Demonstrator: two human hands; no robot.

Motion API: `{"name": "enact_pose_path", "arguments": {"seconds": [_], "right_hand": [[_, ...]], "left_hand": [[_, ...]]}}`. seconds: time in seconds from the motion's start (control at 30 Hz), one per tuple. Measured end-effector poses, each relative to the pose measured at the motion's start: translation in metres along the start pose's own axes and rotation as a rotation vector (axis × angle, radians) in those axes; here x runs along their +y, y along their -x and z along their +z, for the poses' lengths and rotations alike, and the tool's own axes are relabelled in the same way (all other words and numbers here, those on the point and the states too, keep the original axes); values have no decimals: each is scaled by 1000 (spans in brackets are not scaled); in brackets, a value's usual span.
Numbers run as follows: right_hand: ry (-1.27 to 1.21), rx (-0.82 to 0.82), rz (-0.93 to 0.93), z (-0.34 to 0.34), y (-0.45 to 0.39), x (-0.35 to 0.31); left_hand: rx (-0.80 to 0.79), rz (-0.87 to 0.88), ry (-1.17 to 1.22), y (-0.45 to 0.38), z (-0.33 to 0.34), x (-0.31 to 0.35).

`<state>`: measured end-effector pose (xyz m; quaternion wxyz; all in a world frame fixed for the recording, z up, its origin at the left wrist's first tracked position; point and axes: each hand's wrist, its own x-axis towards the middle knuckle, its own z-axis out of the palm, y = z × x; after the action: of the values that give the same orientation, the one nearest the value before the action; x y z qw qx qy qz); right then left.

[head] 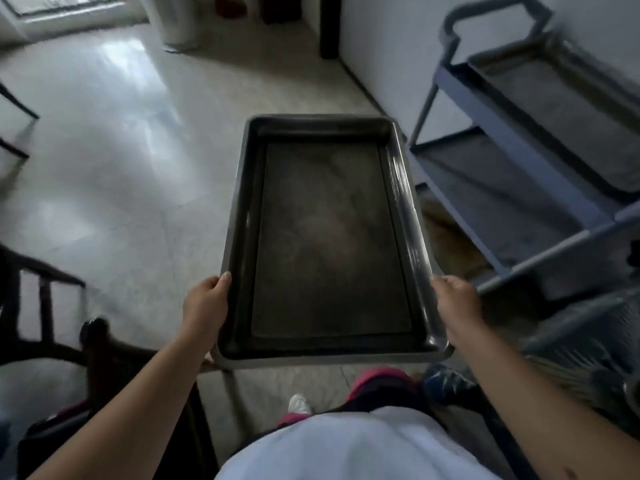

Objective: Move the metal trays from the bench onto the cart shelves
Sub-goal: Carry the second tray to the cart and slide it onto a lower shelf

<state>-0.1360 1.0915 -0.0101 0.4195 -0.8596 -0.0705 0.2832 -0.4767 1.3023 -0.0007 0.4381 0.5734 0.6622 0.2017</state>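
Note:
A dark rectangular metal tray hangs level in the air in front of me, its long side pointing away. My left hand grips its left rim near the close corner, thumb on top. My right hand grips the right rim opposite. The blue-grey cart stands to the right against the white wall. Another tray lies on its top shelf. The lower shelf shows bare surface.
A dark wooden chair stands at the lower left, close to my left arm. Pale tiled floor spreads ahead and to the left. A broom's bristles and a grey object lie at the lower right.

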Motion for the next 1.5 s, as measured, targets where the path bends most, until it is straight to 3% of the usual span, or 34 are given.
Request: {"name": "enact_pose_path", "arguments": {"seconds": [0.2,0.3,0.63,1.03,1.27,1.5], "right_hand": [[-67,128,155,-4,-48,13],[-75,185,199,-6,-80,16],[-133,339,400,-20,-154,-13],[-207,633,607,36,-253,-26],[-279,704,629,34,-340,-7],[-291,725,599,26,-435,58]], "left_hand": [[-184,53,-162,-83,71,51],[-204,90,-262,-116,117,79],[-457,197,-405,-217,236,184],[-729,429,-616,-354,395,298],[-774,530,-641,-394,507,319],[-730,493,-590,-413,599,289]]}}
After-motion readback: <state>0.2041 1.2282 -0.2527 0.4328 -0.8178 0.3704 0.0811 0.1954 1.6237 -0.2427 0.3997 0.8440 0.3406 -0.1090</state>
